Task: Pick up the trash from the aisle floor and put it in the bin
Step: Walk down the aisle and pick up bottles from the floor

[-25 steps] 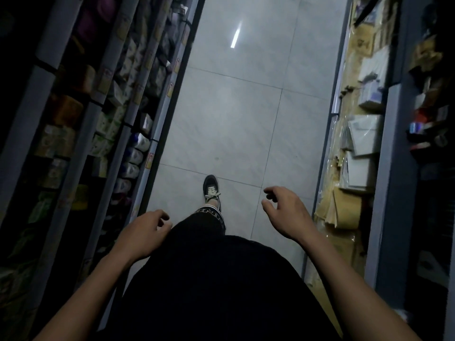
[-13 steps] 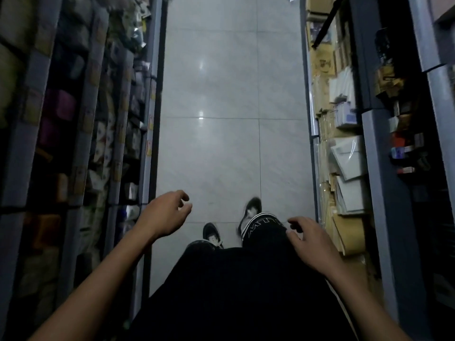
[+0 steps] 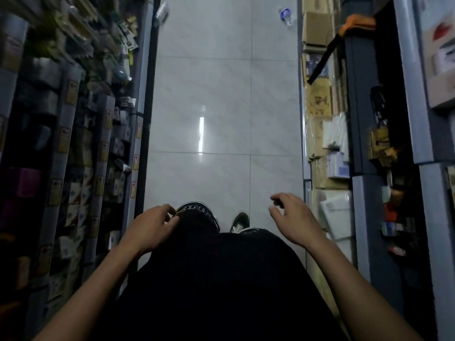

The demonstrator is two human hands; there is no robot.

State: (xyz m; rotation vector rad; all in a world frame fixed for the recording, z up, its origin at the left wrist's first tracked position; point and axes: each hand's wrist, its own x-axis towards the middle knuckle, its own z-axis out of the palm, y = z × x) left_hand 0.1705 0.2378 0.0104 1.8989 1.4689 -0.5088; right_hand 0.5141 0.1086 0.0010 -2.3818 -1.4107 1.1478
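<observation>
Trash sits far up the aisle floor (image 3: 221, 94): clear plastic bottle (image 3: 285, 14) against the right shelving (image 3: 317, 99), a blurred wrapper-like piece (image 3: 162, 12) by the left shelving (image 3: 103, 134). Left hand (image 3: 150, 228) and right hand (image 3: 293, 219) are empty, fingers loosely curled, well apart, likely free for the grab. No bin in view.

Your left hand (image 3: 150, 227) and right hand (image 3: 294, 217) hang empty with fingers loosely curled over your dark shorts (image 3: 211, 279); a crumpled clear bottle (image 3: 285, 16) lies far ahead on the pale tile floor (image 3: 204, 89), near the right shelving (image 3: 322, 114); another wrapper (image 3: 162, 12) lies beside the left shelves (image 3: 103, 119).
</observation>
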